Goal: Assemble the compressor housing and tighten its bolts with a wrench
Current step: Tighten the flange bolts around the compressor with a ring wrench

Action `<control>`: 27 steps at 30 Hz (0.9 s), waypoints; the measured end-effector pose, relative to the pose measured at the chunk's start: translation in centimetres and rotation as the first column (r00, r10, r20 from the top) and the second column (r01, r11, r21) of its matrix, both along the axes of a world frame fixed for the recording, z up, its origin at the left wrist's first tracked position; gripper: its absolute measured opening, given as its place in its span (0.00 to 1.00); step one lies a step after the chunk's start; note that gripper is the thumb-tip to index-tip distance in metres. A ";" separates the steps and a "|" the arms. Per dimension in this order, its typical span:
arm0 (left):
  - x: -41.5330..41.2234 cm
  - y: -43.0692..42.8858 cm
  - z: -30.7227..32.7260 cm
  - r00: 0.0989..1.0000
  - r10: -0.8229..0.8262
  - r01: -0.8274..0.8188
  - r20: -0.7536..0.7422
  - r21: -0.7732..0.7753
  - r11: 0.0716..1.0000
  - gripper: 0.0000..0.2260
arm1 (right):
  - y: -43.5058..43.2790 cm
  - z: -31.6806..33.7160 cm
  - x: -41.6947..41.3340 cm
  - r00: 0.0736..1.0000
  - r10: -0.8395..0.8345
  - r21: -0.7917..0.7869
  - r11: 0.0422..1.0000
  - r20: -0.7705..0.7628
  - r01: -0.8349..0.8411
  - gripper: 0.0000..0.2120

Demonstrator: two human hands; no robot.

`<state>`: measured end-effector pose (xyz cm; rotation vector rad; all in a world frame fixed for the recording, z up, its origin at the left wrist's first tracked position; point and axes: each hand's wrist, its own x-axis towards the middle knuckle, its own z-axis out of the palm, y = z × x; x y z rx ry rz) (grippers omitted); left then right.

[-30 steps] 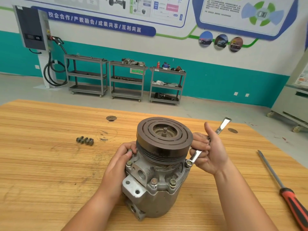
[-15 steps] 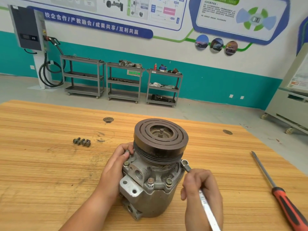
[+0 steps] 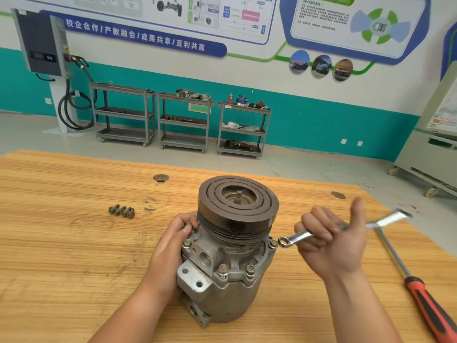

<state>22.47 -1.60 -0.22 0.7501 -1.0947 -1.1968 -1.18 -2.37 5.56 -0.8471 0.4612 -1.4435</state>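
spare bolts (image 3: 121, 211): small clump lying on the table, well left of the job, nobody touching them.
left hand (image 3: 170, 246): your fingers are curled against the upper left of the compressor housing (image 3: 222, 280), just under the pulley (image 3: 237, 206). One fingertip sits by a flange bolt there. I read this as bracing the body.
compressor housing: upright mid-table, pulley on top, directly in front of you and between your two hands.
target bolt (image 3: 272, 243): on the right edge of the flange, seated, head clear.
wrench (image 3: 299, 236): the ring end is just right of the target bolt and level with it, not over the head. Can't tell if they touch. Long axis runs left-right, and the far end rises to the right and is blurred.
right hand (image 3: 333, 243): fingers clenched round the wrench shank, thumb sticking up. This is the nearer hand to the target bolt.
next move (my read): short shift left along the wrench's own axis, then drop the ring over the head.
screwdriver (image 3: 425, 300): red handle, lying at far right, idle.
table (image 3: 61, 256): wood-grain top, scuffed.
room: workshop, with a wall charger (image 3: 40, 43) at left, three grey carts (image 3: 183, 122) along a teal wall, and posters above.
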 end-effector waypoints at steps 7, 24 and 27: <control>0.0 -0.1 0.1 1.000 -0.014 0.014 -0.009 -0.015 1.000 0.10 | -6.0 -1.4 0.5 0.859 0.503 0.097 0.854 0.095 -0.511 0.28; -0.1 -0.2 -0.3 0.994 0.082 -0.080 0.074 -0.032 0.996 0.09 | 3.7 -2.2 3.4 0.911 -0.413 0.012 0.911 0.012 0.413 0.24; -0.1 -0.2 -0.2 0.994 0.073 -0.072 0.084 -0.023 0.997 0.09 | 5.6 -3.1 6.3 0.755 -0.644 -0.160 0.764 -0.124 0.625 0.23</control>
